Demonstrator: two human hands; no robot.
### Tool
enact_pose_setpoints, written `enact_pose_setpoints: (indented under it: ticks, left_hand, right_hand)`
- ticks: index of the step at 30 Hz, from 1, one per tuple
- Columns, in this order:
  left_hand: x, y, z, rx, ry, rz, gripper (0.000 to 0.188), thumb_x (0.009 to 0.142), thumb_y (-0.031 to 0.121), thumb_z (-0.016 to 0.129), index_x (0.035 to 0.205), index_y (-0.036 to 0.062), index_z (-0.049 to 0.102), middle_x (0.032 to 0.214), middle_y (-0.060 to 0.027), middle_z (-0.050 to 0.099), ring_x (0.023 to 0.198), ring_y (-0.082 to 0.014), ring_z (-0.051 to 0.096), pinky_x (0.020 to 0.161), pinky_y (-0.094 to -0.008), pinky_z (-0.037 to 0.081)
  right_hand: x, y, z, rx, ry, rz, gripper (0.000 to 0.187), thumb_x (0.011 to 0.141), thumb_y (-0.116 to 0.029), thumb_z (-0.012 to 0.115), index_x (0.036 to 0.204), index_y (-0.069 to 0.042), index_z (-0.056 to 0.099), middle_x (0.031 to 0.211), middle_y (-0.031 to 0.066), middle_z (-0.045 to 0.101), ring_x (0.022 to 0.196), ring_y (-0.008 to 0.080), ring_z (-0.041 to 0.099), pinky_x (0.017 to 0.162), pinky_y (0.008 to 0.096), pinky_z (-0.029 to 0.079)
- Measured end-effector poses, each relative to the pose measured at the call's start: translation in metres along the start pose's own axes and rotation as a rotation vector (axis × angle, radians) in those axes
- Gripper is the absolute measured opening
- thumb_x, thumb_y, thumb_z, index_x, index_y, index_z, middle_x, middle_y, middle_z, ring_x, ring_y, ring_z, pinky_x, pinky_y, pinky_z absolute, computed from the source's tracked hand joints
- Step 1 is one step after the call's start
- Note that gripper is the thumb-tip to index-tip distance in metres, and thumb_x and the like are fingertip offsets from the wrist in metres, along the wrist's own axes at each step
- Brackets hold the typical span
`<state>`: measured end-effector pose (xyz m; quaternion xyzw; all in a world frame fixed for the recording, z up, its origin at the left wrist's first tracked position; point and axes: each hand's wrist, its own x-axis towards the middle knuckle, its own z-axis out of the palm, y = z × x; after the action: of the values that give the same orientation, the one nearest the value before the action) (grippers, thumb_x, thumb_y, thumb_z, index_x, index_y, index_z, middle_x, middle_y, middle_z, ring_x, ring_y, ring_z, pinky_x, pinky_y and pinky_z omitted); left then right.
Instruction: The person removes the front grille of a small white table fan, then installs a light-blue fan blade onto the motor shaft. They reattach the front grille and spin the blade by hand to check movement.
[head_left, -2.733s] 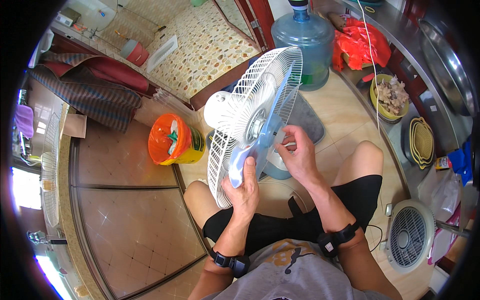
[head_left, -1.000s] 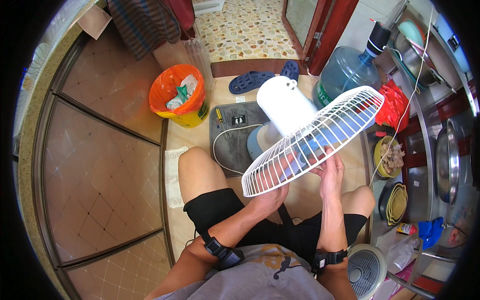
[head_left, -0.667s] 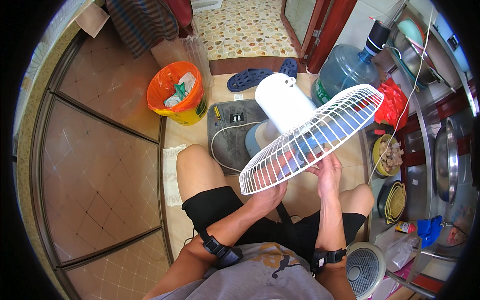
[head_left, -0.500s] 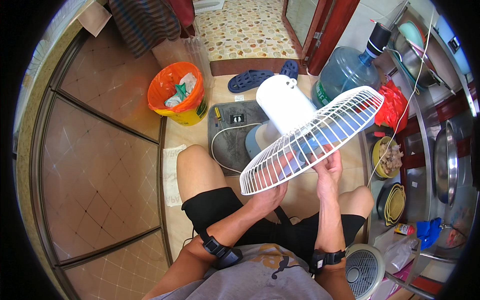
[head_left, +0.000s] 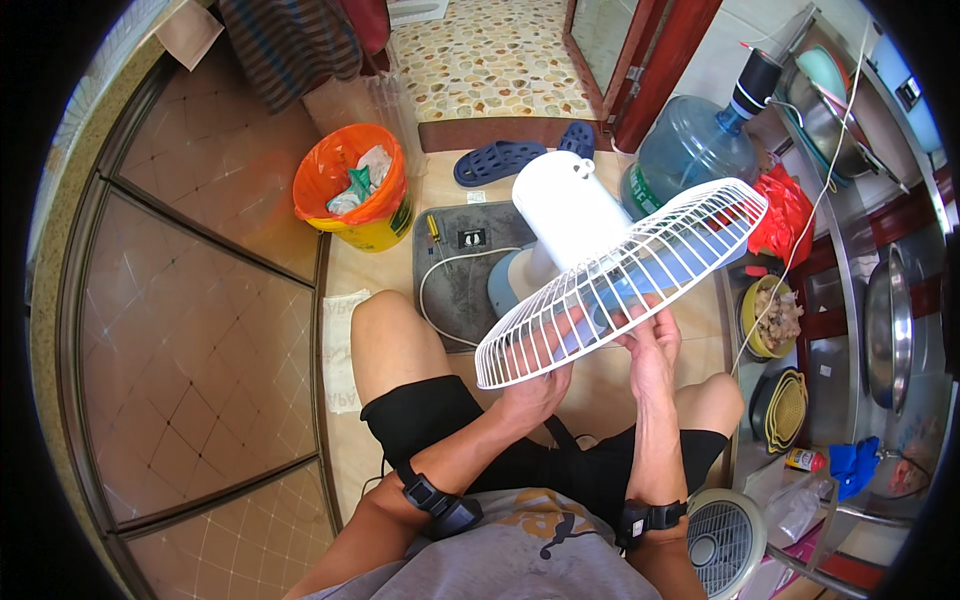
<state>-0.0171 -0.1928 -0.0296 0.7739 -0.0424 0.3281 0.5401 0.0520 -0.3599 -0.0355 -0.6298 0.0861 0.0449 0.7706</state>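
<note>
An electric fan [head_left: 575, 215] with a white motor housing stands tilted in front of me, its white wire grille [head_left: 590, 325] slanting from lower left to upper right. Pale blue fan blades [head_left: 690, 245] show through the wires. My left hand [head_left: 538, 390] is at the grille's lower side, its fingers seen through the wires and closed at a blade. My right hand [head_left: 655, 350] reaches in by the middle of the blades with bent, closed fingers. What its fingertips hold is hidden behind the grille.
The fan's base rests on a grey mat [head_left: 445, 300] with a yellow-handled screwdriver [head_left: 433, 228] and a white cord. An orange-lined bin [head_left: 320, 185] stands left, blue slippers [head_left: 495, 163] ahead. Right are a big water bottle [head_left: 690, 150], a metal rack, and a box fan [head_left: 722, 540].
The grille's upper right end has dipped slightly, and the whole view has shifted a little. Both hands stay at the blades, with only small finger movement on the right.
</note>
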Motion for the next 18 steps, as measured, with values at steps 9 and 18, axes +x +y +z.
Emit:
enact_pose_setpoints:
  ticks: [9,18]
  left_hand:
    - [0.0002,0.0013,-0.0006,-0.014,-0.021,-0.058,0.026,0.1,-0.003,0.07,0.126,0.0002,0.073,0.116,-0.0143,0.078,0.107,-0.0225,0.074,0.091,-0.0346,0.058]
    - [0.0064,0.0058,-0.0022,-0.066,-0.005,-0.041,0.027,0.099,-0.003,0.07,0.125,0.0016,0.074,0.114,-0.012,0.078,0.106,-0.0226,0.074,0.09,-0.0343,0.057]
  right_hand:
    - [0.0019,0.0008,0.0002,0.019,0.044,-0.095,0.03,0.108,-0.031,0.063,0.118,-0.003,0.064,0.099,0.0122,0.072,0.087,0.0209,0.073,0.072,0.0367,0.064]
    - [0.0014,-0.0022,-0.0062,0.012,0.012,0.045,0.027,0.103,-0.02,0.069,0.123,-0.002,0.062,0.109,0.0064,0.065,0.094,0.0199,0.071,0.073,0.0337,0.062]
